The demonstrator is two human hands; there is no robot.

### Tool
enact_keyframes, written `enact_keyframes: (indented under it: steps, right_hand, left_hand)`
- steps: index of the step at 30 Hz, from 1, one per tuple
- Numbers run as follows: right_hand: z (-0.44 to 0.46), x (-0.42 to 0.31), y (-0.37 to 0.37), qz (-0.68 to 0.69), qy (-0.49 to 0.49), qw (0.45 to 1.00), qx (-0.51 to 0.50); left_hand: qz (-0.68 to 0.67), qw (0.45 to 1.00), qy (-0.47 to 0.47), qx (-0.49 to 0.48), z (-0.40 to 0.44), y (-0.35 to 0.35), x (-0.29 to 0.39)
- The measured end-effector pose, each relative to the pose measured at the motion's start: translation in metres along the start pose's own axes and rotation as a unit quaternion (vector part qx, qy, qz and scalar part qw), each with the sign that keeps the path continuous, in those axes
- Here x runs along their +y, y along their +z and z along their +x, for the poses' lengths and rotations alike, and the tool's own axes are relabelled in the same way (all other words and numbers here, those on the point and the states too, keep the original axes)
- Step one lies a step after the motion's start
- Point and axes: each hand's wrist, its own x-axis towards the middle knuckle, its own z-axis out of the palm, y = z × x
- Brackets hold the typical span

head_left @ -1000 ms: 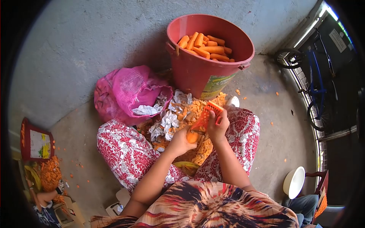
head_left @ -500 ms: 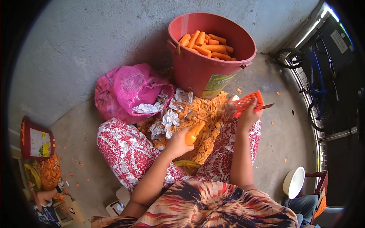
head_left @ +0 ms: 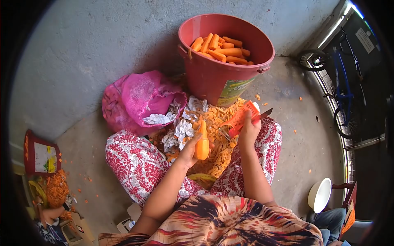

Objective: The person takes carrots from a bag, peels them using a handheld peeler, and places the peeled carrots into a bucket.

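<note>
Left hand (head_left: 188,153): wraps a smooth, tapered orange carrot (head_left: 202,144).
Right hand (head_left: 249,131): grips a perforated red plastic grater (head_left: 240,119), apart from left.
Below: strewn with orange peelings (head_left: 223,154).

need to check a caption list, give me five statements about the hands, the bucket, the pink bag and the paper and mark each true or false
1. The left hand holds a carrot. True.
2. The right hand is empty. False: it holds an orange perforated tool.
3. More carrots lie inside the large red bucket. True.
4. The pink mesh bag lies to the right of that bucket in the picture. False: it lies to the left.
5. Crumpled paper lies next to the orange peelings. True.
</note>
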Motion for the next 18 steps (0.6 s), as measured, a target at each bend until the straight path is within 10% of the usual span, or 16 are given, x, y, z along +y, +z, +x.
enact_keyframes:
  steps: [18]
  right_hand:
    - [0.005, 0.015, -0.013, 0.034, 0.073, 0.997, 0.020]
  left_hand:
    - [-0.133, 0.989, -0.048, -0.042, 0.008, -0.009, 0.002]
